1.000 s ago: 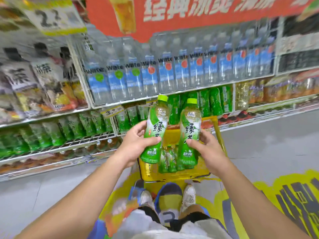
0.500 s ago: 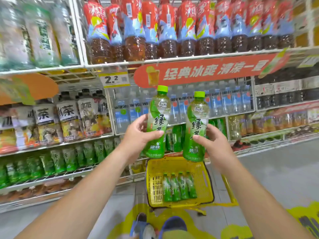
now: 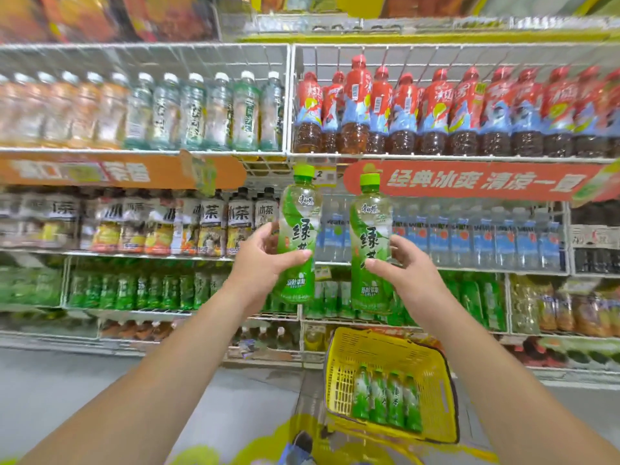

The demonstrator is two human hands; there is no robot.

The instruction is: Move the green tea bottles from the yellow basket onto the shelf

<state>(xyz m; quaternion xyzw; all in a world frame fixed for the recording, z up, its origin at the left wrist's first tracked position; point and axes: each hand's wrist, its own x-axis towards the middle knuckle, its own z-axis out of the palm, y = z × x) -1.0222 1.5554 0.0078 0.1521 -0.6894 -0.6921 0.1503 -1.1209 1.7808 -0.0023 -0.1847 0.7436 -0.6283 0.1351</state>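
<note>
before the shelf (image 3: pixel 419 158), the left hand (image 3: pixel 260 263) and right hand (image 3: pixel 407 268) are each clamping an upright green tea bottle (image 3: pixel 297 236) (image 3: pixel 370 243); four more are lying in the yellow basket (image 3: pixel 432 364) on the floor.

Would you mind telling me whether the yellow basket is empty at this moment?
No, four green tea bottles lie side by side in the yellow basket on the floor.

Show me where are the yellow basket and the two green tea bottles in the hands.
yellow basket (image 3: pixel 339 380): head view, left mesh wall.
left-hand bottle (image 3: pixel 300 209): head view, upper label.
right-hand bottle (image 3: pixel 370 213): head view, upper label.
</note>
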